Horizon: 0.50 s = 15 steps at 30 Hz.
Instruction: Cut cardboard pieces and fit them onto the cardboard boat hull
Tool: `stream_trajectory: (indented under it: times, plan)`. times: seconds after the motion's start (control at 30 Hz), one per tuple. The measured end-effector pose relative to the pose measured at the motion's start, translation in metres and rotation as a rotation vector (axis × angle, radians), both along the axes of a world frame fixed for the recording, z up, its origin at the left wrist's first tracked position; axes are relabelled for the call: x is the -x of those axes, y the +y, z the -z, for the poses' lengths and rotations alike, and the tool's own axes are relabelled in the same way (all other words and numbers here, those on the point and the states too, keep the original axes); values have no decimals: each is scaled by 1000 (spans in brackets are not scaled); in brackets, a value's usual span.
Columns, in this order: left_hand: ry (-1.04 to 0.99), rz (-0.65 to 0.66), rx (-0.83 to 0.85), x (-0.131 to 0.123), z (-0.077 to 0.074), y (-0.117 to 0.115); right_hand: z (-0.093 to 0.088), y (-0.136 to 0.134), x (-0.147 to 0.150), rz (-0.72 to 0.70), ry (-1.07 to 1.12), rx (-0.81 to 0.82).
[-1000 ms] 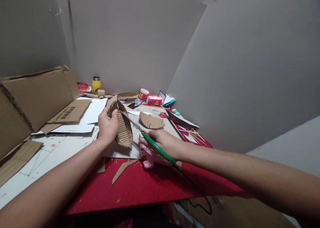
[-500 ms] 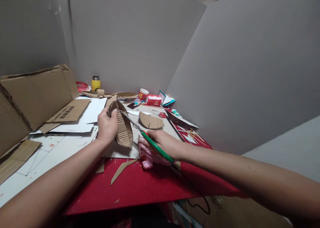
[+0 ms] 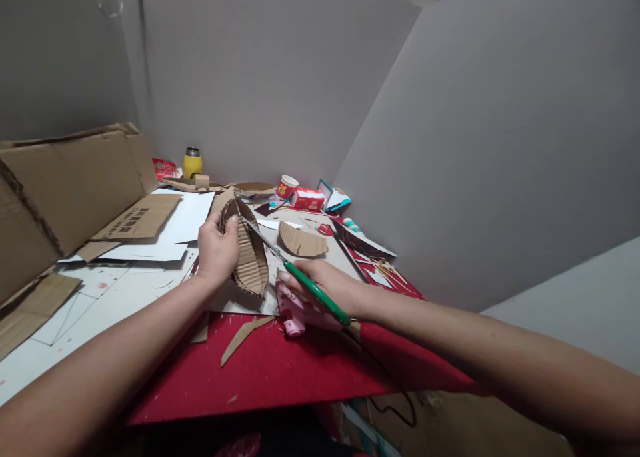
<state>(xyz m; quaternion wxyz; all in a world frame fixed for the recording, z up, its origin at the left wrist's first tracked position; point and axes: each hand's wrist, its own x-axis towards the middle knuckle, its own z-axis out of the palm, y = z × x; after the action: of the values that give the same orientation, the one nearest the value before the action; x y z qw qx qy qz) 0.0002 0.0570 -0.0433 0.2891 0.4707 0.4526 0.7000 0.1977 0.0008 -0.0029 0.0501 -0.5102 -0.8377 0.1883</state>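
Note:
My left hand (image 3: 219, 249) pinches a corrugated cardboard piece (image 3: 251, 263) with curved, ragged edges, its thumb on the near face. In my right hand (image 3: 323, 285) is a pair of green-handled scissors (image 3: 317, 291), the fingers closed around the handles. The metal blades reach up and left to the cardboard near my left thumb; whether they are fully closed I cannot make out. Below my right hand lies a pink glue gun (image 3: 294, 317), partly covered by the hand. Another cardboard piece with a curved edge (image 3: 303, 241) lies flat just beyond the scissors.
A large cardboard box (image 3: 80, 183) stands at the left beside white paper sheets (image 3: 193, 215). Toward the back are a yellow bottle (image 3: 193, 163), a paper cup (image 3: 287, 186) and a red box (image 3: 307, 199). A thin cardboard offcut (image 3: 245, 339) lies on the red cloth (image 3: 260, 383).
The view has shifted slightly. Both hands keep their grips, and the scissors and cardboard stay in nearly the same position against each other.

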Motion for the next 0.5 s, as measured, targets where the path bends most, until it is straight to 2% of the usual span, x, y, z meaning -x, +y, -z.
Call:
stream_trajectory:
  times: [0.23,0.5]
  plan:
    - [57,-3,2,-2,1,-2,9,-2,2,37,-7,-77]
    - [-19,28,37,1,5,1,11,3,-1,12,124,-59]
